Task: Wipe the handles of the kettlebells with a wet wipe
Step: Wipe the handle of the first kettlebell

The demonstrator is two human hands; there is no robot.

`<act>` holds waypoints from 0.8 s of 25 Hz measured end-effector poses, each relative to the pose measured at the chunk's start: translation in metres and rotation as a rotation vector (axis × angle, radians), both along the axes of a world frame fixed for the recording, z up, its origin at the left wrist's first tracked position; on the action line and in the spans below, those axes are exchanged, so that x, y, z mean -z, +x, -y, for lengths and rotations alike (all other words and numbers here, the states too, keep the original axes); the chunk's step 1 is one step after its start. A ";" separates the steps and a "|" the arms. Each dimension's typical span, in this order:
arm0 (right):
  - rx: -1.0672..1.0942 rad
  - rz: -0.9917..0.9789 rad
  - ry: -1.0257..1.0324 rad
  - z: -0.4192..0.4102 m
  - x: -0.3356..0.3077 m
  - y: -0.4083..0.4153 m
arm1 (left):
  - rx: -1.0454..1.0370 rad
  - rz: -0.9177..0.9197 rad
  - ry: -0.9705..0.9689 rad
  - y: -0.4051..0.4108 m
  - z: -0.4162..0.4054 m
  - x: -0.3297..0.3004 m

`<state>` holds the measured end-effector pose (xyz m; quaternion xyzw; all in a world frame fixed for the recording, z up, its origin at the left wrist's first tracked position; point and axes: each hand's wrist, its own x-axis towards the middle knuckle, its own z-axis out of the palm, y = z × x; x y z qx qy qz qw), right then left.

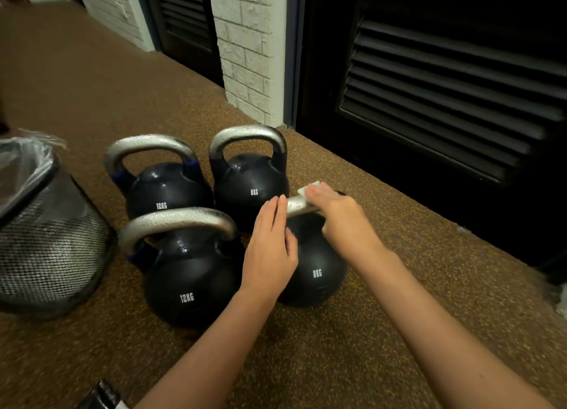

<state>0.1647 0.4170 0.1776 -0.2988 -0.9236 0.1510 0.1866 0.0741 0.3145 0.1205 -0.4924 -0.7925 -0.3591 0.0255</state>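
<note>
Several black kettlebells with silver handles stand together on the brown floor. The near right one, marked 8KG, has its handle under my hands. My right hand grips the right part of that handle with a white wet wipe under its fingers. With straight fingers, my left hand rests against the handle's left end. Another 8KG kettlebell stands behind it. Two 12KG kettlebells stand to the left, one near and one far; their handles look wet.
A black mesh waste bin with a clear plastic liner stands at the left. Dark louvred doors and a white brick pillar run along the far right. A dark object lies at the bottom edge.
</note>
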 end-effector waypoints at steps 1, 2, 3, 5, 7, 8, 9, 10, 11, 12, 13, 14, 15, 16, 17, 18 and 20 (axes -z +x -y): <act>-0.028 0.004 0.008 0.005 0.003 0.004 | 0.000 0.002 0.002 0.000 0.000 0.000; -0.037 -0.011 0.014 0.008 0.008 0.010 | -0.002 0.004 0.004 0.000 0.000 -0.001; -0.015 -0.035 0.001 0.012 0.014 0.015 | -0.005 0.005 0.003 0.000 0.000 -0.002; 0.078 -0.071 -0.055 0.013 0.021 0.017 | -0.008 0.004 -0.001 0.000 0.001 -0.004; 0.108 -0.061 -0.044 0.009 0.018 0.005 | -0.011 -0.004 -0.006 0.000 0.000 -0.005; 0.091 -0.030 -0.007 0.011 0.013 -0.002 | -0.012 -0.004 -0.011 -0.001 0.000 -0.004; 0.053 0.002 0.030 0.013 0.011 -0.005 | -0.009 0.001 -0.015 -0.001 0.000 -0.005; 0.010 0.011 0.047 0.016 0.012 -0.004 | -0.004 0.009 -0.019 -0.001 0.001 -0.006; -0.022 0.005 0.053 0.018 0.015 0.001 | 0.002 0.023 -0.023 -0.001 0.002 -0.007; -0.015 -0.039 0.023 0.021 0.021 0.009 | 0.005 0.039 -0.026 -0.001 0.003 -0.008; 0.056 -0.138 -0.095 0.027 0.026 0.017 | 0.006 0.054 -0.029 -0.001 0.004 -0.009; 0.196 -0.323 -0.338 0.033 0.028 0.024 | 0.005 0.062 -0.029 -0.001 0.004 -0.010; 0.370 -0.574 -0.719 0.036 0.027 0.025 | 0.005 0.065 -0.028 -0.001 0.004 -0.010; 0.484 -0.835 -1.142 0.036 0.024 0.024 | 0.006 0.067 -0.026 -0.001 0.003 -0.009; 0.536 -1.047 -1.491 0.036 0.022 0.022 | 0.007 0.073 -0.026 -0.001 0.003 -0.009; 0.537 -1.199 -1.701 0.035 0.018 0.018 | 0.009 0.080 -0.029 -0.001 0.003 -0.009; 0.522 -1.319 -1.850 0.031 0.009 0.008 | 0.015 0.082 -0.036 -0.002 0.004 -0.009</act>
